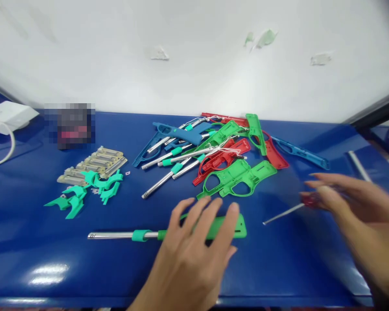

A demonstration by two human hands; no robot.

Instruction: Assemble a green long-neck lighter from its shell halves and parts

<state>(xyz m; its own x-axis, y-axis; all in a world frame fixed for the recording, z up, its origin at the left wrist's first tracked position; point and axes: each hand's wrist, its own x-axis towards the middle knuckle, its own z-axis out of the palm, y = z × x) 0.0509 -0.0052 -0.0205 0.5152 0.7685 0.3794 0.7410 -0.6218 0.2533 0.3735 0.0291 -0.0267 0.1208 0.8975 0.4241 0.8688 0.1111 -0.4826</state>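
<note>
In front of me a gas lighter (240, 226) lies flat on the blue table, its green handle to the right and its metal tube, with a teal collar, to the left. My left hand (191, 250) is over the handle with fingers spread, covering the middle of it; whether the fingertips touch is unclear. Farther right, my right hand (359, 211), slightly blurred, grips a screwdriver (285, 214) by its red handle. The screwdriver's thin shaft points left and down, apart from the lighter. Two green handle shells (246, 177) lie beyond my left hand.
Behind is a pile of blue, red and green handle shells (223, 160) and metal tubes (162, 181) with wires. To the left are teal plastic pieces (76, 205) and several small clear-and-metal parts (97, 162). A white box (13, 115) with a cable stands at far left; a white wall rises behind.
</note>
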